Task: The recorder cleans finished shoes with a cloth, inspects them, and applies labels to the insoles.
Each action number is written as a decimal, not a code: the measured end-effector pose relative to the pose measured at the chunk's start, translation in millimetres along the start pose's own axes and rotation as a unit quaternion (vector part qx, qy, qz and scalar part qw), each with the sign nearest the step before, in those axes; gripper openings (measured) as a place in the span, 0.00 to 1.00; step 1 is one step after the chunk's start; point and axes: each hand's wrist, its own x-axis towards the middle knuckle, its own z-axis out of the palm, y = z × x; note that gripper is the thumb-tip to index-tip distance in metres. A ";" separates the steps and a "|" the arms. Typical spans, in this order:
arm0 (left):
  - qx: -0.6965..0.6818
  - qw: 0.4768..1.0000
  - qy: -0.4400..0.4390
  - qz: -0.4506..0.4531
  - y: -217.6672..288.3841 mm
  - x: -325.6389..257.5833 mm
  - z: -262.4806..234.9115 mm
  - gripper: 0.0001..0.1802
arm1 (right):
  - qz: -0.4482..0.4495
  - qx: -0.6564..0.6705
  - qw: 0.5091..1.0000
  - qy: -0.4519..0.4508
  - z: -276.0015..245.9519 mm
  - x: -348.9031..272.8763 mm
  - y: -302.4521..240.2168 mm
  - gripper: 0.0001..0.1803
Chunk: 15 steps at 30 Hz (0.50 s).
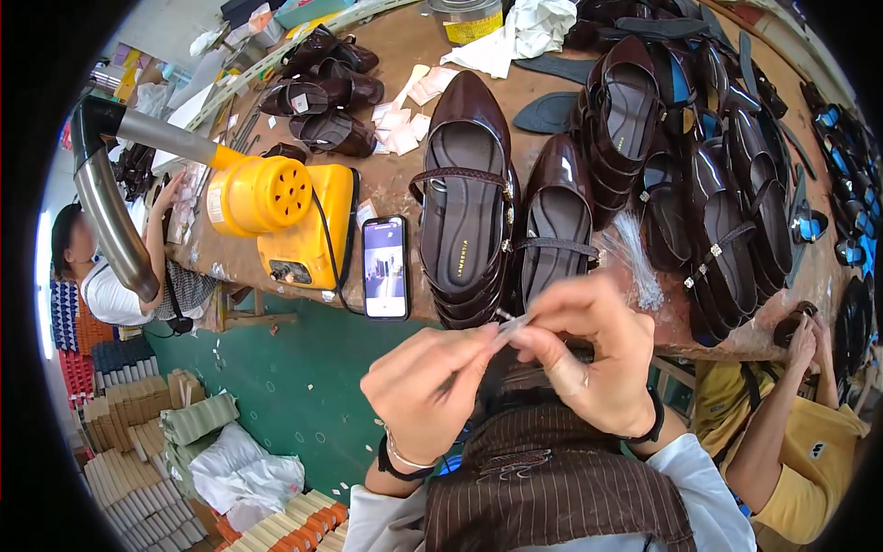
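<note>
My left hand (432,386) and my right hand (598,354) meet in front of my apron, fingertips pinched on a small, thin, whitish translucent strip (509,331). Its exact kind is too small to make out. Just beyond my hands, dark burgundy patent shoes (464,198) stand stacked, toes pointing away, each with a braided strap and a small shiny buckle. Another such shoe (555,207) stands beside that stack, partly hidden by my right hand. To the right of it lies a loose bundle of thin clear plastic strips (635,262).
A yellow blower (290,216) with a metal nozzle and a lit phone (384,267) are on the table's left. More burgundy shoes (722,221) crowd the right side. A co-worker in yellow (791,442) handles a shoe at right; another person (115,276) is at far left.
</note>
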 end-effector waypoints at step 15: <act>0.127 0.963 -0.098 0.217 -36.8 32.2 -7.2 0.12 | 0.083 0.041 0.975 -0.201 -27.9 43.2 24.3 0.04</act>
